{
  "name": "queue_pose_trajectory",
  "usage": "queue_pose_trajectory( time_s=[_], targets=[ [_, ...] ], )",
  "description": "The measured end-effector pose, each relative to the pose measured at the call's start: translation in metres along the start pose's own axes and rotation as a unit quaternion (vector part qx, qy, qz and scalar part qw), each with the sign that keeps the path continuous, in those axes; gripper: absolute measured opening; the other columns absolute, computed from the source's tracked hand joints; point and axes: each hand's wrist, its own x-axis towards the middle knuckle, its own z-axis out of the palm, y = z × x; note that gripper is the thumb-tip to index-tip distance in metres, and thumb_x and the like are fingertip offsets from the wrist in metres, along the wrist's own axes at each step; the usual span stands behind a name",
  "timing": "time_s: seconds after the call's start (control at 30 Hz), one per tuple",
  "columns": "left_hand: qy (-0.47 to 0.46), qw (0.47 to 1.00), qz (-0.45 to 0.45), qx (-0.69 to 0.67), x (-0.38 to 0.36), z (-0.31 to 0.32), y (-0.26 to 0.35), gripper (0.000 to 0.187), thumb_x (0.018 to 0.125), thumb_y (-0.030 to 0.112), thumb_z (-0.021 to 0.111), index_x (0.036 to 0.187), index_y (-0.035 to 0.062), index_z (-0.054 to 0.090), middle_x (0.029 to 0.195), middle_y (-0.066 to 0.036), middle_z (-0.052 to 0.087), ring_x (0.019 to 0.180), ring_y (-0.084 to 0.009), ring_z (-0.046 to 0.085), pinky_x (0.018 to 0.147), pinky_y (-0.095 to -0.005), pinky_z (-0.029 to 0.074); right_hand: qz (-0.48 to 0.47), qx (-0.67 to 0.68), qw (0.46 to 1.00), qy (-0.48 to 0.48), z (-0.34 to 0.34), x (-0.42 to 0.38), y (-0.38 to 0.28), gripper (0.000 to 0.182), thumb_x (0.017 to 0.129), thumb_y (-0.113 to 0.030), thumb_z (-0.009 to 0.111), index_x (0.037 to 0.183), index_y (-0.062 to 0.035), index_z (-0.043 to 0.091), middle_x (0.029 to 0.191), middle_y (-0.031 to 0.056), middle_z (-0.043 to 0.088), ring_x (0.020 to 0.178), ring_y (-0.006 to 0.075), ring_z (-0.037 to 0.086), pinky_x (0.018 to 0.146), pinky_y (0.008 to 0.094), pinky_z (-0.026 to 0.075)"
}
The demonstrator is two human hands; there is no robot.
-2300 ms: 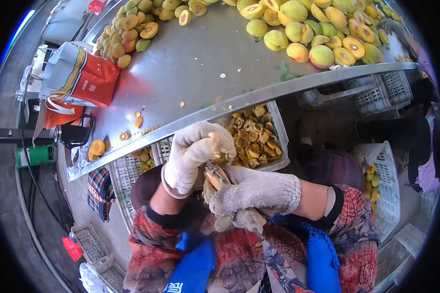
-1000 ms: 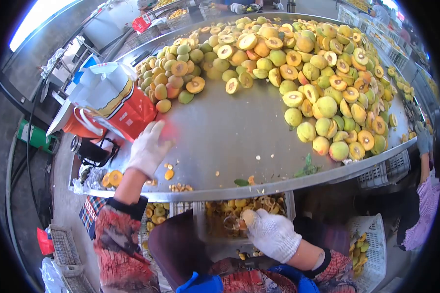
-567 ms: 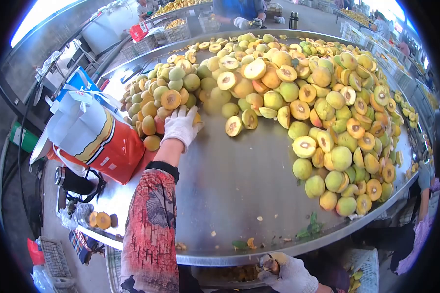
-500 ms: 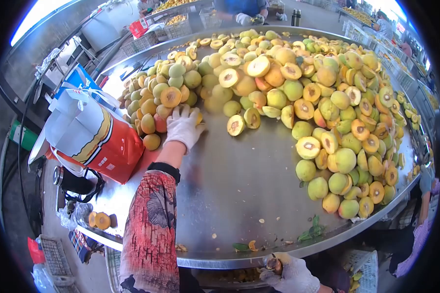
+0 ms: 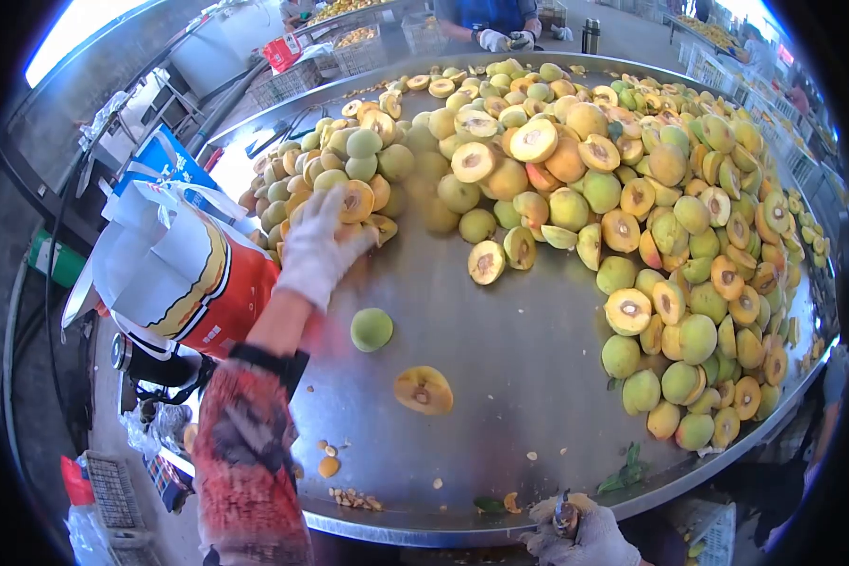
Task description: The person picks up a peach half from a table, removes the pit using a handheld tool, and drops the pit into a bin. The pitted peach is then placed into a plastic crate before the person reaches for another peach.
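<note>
My left hand point(image 5: 321, 247), in a white glove, reaches onto the left heap of peaches point(image 5: 363, 143) with its fingers spread, touching the fruit. By its fingertips is a cut peach half point(image 5: 357, 202). A whole green peach point(image 5: 372, 329) and a peach half showing its stone point(image 5: 424, 390) lie on the bare metal near that wrist. Low at the table's front edge, my right hand point(image 5: 590, 536), also gloved, is closed around a small tool with a brown, rounded end point(image 5: 565, 518); the rest of the tool is hidden in the fist.
A large heap of whole and halved peaches point(image 5: 693, 222) covers the right of the metal table point(image 5: 500, 330). At left stand a red and white bag point(image 5: 212, 297) and a black flask point(image 5: 151, 360). Loose kernels point(image 5: 356, 499) and leaves point(image 5: 624, 470) lie near the front edge. Across the table, a gloved person point(image 5: 505, 38) works.
My left hand has moved left across the heap, its fingers spreading. A green peach and a peach half now lie on bare metal. My right hand still grips the tool.
</note>
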Motion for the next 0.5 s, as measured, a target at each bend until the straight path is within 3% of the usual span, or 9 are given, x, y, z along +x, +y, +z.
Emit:
queue_pose_trajectory(
  time_s=[0.03, 0.17, 0.3, 0.33, 0.37, 0.4, 0.47, 0.5],
  targets=[
    [0.005, 0.999, -0.047, 0.008, 0.017, 0.013, -0.012, 0.069, 0.071, 0.041, 0.076, 0.129, 0.0106, 0.053, 0.138, -0.019, 0.043, 0.123, -0.0363, 0.045, 0.102, -0.0396, 0.039, 0.004, 0.009, 1.000, -0.002, 0.001, 0.002, 0.000, 0.027, 0.078, 0.006, 0.058, 0.104, -0.0018, 0.056, 0.081, 0.0034, 0.060, 0.071, 0.0101, 0.059, 0.064, 0.0249, 0.049],
    [0.002, 0.993, -0.093, 0.074, 0.026, 0.058, -0.016, 0.071, 0.066, 0.042, 0.080, 0.128, 0.0166, 0.055, 0.147, -0.021, 0.029, 0.123, -0.0323, 0.047, 0.101, -0.0397, 0.041, 0.053, 0.056, 0.997, -0.002, 0.002, 0.003, 0.005, 0.028, 0.077, 0.006, 0.059, 0.104, -0.0020, 0.056, 0.083, 0.0026, 0.059, 0.071, 0.0092, 0.058, 0.063, 0.0247, 0.049],
    [-0.031, 0.996, -0.075, -0.020, -0.006, 0.064, -0.016, 0.071, 0.062, 0.034, 0.083, 0.126, 0.0165, 0.057, 0.140, -0.022, 0.038, 0.117, -0.0340, 0.053, 0.100, -0.0363, 0.043, 0.055, 0.078, 0.995, -0.012, -0.001, 0.003, 0.004, 0.028, 0.077, 0.006, 0.060, 0.104, -0.0020, 0.056, 0.082, 0.0016, 0.058, 0.071, 0.0087, 0.057, 0.064, 0.0241, 0.049],
    [-0.129, 0.986, -0.091, -0.046, -0.016, 0.050, -0.003, 0.069, 0.063, 0.035, 0.082, 0.125, 0.0168, 0.058, 0.135, -0.021, 0.045, 0.118, -0.0344, 0.052, 0.099, -0.0368, 0.044, 0.051, 0.086, 0.995, -0.019, -0.001, 0.003, 0.004, 0.028, 0.077, 0.005, 0.060, 0.104, -0.0020, 0.056, 0.082, 0.0014, 0.058, 0.071, 0.0085, 0.057, 0.064, 0.0239, 0.049],
    [-0.164, 0.985, -0.060, 0.013, -0.031, 0.045, 0.007, 0.067, 0.065, 0.043, 0.078, 0.125, 0.0213, 0.057, 0.130, -0.019, 0.049, 0.108, -0.0351, 0.058, 0.091, -0.0408, 0.048, 0.053, 0.077, 0.995, -0.017, 0.000, 0.002, 0.001, 0.027, 0.077, 0.004, 0.061, 0.103, -0.0021, 0.056, 0.081, 0.0018, 0.058, 0.070, 0.0086, 0.056, 0.064, 0.0244, 0.048],
    [-0.142, 0.989, -0.020, 0.026, -0.046, 0.043, 0.014, 0.066, 0.066, 0.047, 0.076, 0.124, 0.0224, 0.057, 0.127, -0.016, 0.051, 0.106, -0.0353, 0.059, 0.089, -0.0414, 0.048, 0.056, 0.067, 0.996, -0.015, 0.002, 0.002, -0.005, 0.026, 0.077, 0.003, 0.062, 0.102, -0.0021, 0.056, 0.080, 0.0021, 0.058, 0.070, 0.0088, 0.055, 0.065, 0.0249, 0.048],
    [-0.262, 0.964, 0.010, -0.044, -0.070, 0.026, 0.037, 0.066, 0.069, 0.051, 0.073, 0.127, 0.0241, 0.055, 0.134, -0.014, 0.049, 0.114, -0.0339, 0.054, 0.092, -0.0435, 0.046, 0.041, 0.028, 0.999, -0.008, 0.002, 0.001, -0.012, 0.025, 0.077, 0.001, 0.063, 0.101, -0.0024, 0.056, 0.077, 0.0030, 0.058, 0.069, 0.0094, 0.054, 0.065, 0.0261, 0.048],
    [-0.277, 0.960, 0.021, -0.042, -0.082, 0.020, 0.051, 0.066, 0.067, 0.047, 0.076, 0.125, 0.0212, 0.057, 0.134, -0.016, 0.049, 0.117, -0.0350, 0.053, 0.093, -0.0399, 0.046, 0.023, 0.002, 1.000, -0.003, 0.002, 0.000, -0.013, 0.025, 0.077, -0.001, 0.064, 0.100, -0.0026, 0.057, 0.076, 0.0036, 0.058, 0.068, 0.0098, 0.054, 0.065, 0.0269, 0.047]
  ],
)
